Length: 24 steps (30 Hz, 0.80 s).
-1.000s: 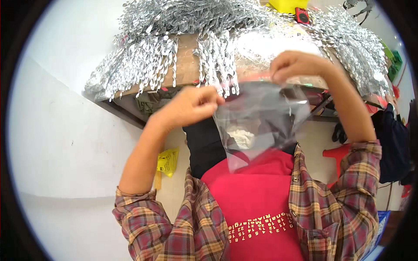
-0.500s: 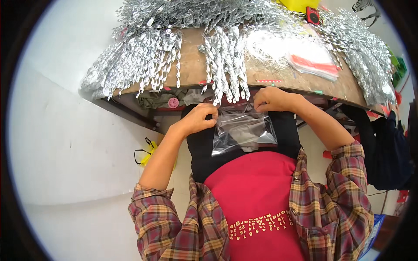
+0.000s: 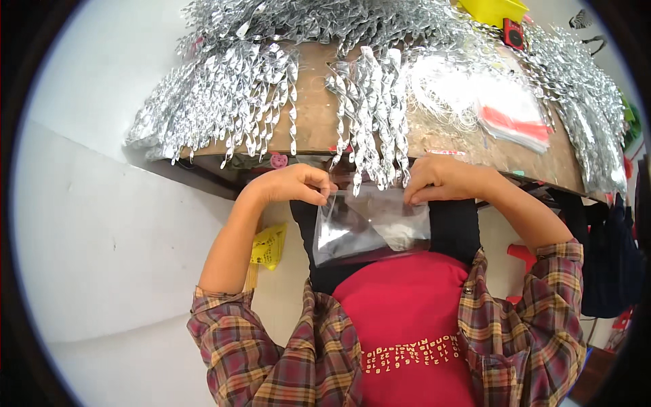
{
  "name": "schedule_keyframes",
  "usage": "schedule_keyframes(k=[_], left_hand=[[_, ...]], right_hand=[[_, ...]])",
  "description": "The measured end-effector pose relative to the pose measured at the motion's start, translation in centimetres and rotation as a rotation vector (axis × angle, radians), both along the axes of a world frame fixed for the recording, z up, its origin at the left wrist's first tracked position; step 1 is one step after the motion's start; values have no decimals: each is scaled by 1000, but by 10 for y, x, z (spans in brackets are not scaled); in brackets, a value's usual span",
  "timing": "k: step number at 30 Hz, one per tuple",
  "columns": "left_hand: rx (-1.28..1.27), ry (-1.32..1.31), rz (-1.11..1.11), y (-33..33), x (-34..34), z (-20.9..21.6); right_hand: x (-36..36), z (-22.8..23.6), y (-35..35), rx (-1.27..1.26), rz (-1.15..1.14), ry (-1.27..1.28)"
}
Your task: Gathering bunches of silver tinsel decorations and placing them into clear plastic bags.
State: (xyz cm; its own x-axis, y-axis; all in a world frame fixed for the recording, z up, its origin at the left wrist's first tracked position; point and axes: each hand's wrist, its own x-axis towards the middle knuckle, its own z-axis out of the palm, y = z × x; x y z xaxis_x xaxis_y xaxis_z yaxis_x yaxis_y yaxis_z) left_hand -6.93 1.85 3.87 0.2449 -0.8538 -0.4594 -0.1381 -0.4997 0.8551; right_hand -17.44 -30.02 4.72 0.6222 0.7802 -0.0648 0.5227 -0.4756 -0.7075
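Observation:
A clear plastic bag is stretched between my two hands above my lap, just off the table's front edge. My left hand pinches its upper left corner between thumb and fingers. At the upper right corner, my right hand has its fingers closed on the bag in the same way. Between the hands, a bunch of twisted silver foil strips hangs over the table edge, with its lower ends by the bag's top edge. A pale patch shows through the bag's right part; I cannot tell what it is.
On the wooden table lie heaps of silver strips, coiled clear cord, and a stack of red-and-clear plastic bags. A small red device stands near a yellow container. A yellow bag is below, left of my lap.
The plastic bag was crumpled and now hangs flatter and smoother. My hands are slightly farther apart, both pinching its upper edge. The view has shifted a little.

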Motion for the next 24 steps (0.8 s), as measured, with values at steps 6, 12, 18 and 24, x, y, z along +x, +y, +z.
schedule_keyframes(k=[6,12,18,24], left_hand=[[-40,43,92,6,19,13],[-50,88,27,-8,41,22],[-157,156,121,-25,48,28],[-168,171,181,-32,52,41]], right_hand=[[6,-4,5,68,-69,59],[11,10,-5,144,-157,335],[21,16,-30,344,-303,659],[36,24,-49,432,-331,692]])
